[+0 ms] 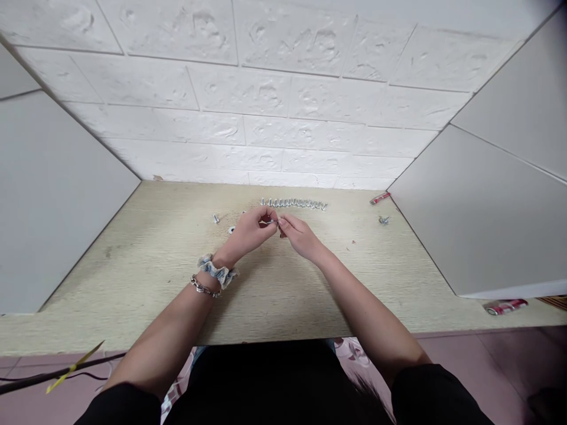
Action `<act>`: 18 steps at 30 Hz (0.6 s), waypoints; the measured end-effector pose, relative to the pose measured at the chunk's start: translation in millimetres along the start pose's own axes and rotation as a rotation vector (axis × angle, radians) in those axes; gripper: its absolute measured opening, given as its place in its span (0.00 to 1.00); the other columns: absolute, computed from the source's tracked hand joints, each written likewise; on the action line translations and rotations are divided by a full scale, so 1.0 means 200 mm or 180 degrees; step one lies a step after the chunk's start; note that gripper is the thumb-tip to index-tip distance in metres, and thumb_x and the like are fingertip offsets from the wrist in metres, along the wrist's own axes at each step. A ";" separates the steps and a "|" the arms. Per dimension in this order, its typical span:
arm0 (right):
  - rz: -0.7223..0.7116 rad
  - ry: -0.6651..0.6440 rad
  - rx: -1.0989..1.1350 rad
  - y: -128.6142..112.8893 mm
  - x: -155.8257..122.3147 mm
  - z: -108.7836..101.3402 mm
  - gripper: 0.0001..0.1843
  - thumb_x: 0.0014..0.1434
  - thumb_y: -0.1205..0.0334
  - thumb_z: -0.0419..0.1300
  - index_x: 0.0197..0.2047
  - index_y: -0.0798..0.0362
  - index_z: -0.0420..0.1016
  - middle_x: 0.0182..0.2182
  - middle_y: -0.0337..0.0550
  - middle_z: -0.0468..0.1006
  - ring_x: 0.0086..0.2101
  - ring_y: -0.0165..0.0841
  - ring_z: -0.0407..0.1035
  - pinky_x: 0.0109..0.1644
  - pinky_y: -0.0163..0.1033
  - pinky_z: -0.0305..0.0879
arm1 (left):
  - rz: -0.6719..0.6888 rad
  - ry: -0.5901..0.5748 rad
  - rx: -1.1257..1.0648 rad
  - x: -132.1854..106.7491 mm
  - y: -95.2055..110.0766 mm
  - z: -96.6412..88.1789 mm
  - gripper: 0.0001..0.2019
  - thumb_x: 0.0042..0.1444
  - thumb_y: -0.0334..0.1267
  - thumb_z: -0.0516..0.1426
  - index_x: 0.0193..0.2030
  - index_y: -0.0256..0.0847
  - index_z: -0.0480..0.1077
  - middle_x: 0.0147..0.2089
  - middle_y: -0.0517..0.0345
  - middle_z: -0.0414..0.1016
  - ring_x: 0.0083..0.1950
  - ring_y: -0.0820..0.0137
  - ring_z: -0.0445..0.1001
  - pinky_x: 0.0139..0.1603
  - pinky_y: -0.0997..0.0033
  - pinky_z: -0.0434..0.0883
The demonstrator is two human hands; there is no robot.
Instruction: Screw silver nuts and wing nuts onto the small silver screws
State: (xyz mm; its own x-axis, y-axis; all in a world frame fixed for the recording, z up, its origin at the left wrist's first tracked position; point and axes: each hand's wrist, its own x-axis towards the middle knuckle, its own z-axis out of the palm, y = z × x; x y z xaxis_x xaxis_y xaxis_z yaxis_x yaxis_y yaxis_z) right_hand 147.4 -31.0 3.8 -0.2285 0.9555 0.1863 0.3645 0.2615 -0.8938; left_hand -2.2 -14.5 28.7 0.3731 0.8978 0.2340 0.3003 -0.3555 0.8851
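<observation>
My left hand [254, 229] is closed in a pinch on a small silver bolt [268, 222], mostly covered by the fingers. Fingertips of my right hand [297, 233] meet it at the bolt's right end and are pinched together; whatever small part they grip there is hidden. Both hands are just above the table. Behind them a row of several silver bolts [295, 203] stands on the tabletop. To the left of my left hand are a single bolt [216, 219] and a washer [231, 230], the washer partly covered by the hand.
The pale wooden table [274, 307] ends at a white brick-pattern wall [266, 127], with grey panels on both sides. At the right lie a red battery [380, 198], a small pile of metal pieces [383, 220] and another red battery [506, 307] near the front edge.
</observation>
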 end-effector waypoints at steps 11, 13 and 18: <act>-0.0638 0.0646 -0.0237 -0.02 -0.01 -0.01 0.06 0.53 0.63 0.51 0.33 0.50 0.69 0.31 0.41 0.71 0.33 0.31 0.64 0.38 0.38 0.61 | -0.0032 0.0116 -0.0253 -0.01 0.05 -0.01 0.03 0.46 0.34 0.55 0.30 0.38 0.65 0.30 0.61 0.69 0.31 0.75 0.67 0.33 0.75 0.65; -0.0534 0.0489 -0.0067 -0.02 -0.01 -0.02 0.08 0.55 0.60 0.50 0.34 0.51 0.70 0.32 0.41 0.71 0.33 0.31 0.64 0.38 0.38 0.61 | -0.0027 0.0123 -0.0294 -0.01 0.04 -0.01 0.03 0.47 0.34 0.55 0.30 0.38 0.65 0.30 0.60 0.69 0.31 0.75 0.68 0.34 0.74 0.66; 0.0009 0.0331 0.0077 0.02 0.00 -0.03 0.26 0.58 0.41 0.44 0.23 0.53 0.65 0.21 0.39 0.66 0.26 0.30 0.62 0.33 0.37 0.57 | -0.0072 0.0051 -0.0304 0.00 0.02 -0.01 0.03 0.47 0.34 0.54 0.30 0.37 0.65 0.29 0.60 0.69 0.30 0.75 0.67 0.32 0.75 0.65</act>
State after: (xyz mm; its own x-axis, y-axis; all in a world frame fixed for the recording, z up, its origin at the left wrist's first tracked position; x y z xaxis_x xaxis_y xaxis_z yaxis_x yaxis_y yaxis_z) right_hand 153.5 -29.8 3.1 -0.1322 0.9656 0.2240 0.3429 0.2566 -0.9037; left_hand -3.2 -15.9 33.0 0.3530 0.9096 0.2193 0.2232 -0.3094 0.9243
